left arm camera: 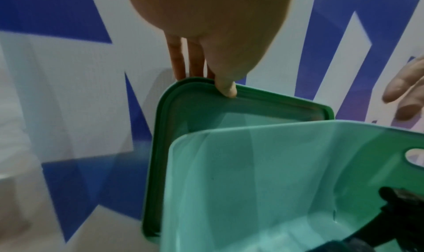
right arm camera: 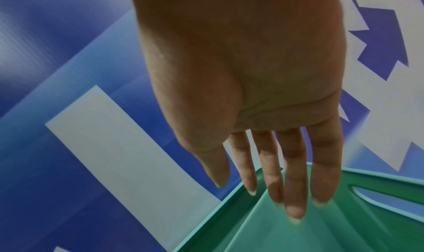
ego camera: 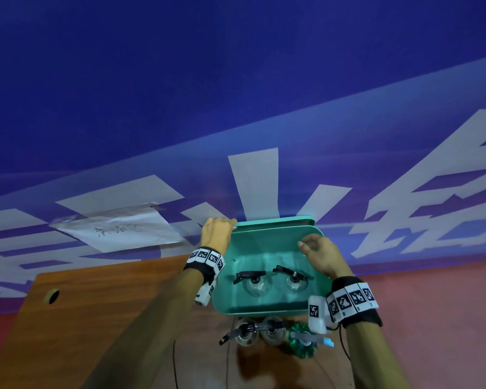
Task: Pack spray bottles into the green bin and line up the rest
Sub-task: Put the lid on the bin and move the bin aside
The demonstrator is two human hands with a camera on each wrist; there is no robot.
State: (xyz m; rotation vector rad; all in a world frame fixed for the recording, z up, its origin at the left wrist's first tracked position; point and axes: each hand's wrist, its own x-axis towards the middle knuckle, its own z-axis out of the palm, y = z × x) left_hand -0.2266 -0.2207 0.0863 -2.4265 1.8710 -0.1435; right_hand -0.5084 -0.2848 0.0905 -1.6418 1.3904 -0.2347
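The green bin (ego camera: pixel 264 312) stands on the wooden table and holds two clear spray bottles with black trigger heads (ego camera: pixel 254 282) (ego camera: pixel 293 279). Its green lid (ego camera: pixel 275 220) stands upright behind it against the wall. My left hand (ego camera: pixel 230 223) pinches the lid's top left edge; in the left wrist view the thumb (left arm camera: pixel 226 89) lies on the lid (left arm camera: pixel 241 107). My right hand (ego camera: pixel 303 244) hovers over the bin's far right corner, its fingers (right arm camera: pixel 296 201) straight and holding nothing. In front of the bin stand two more clear spray bottles (ego camera: pixel 243 334) (ego camera: pixel 272 329) and a green one (ego camera: pixel 302 339).
A blue and white banner wall rises right behind the bin, with a paper sheet (ego camera: pixel 118 228) taped to it at the left. The table (ego camera: pixel 96 318) stretches leftward and has a cable hole (ego camera: pixel 52 296). Red floor (ego camera: pixel 432 304) lies past its right edge.
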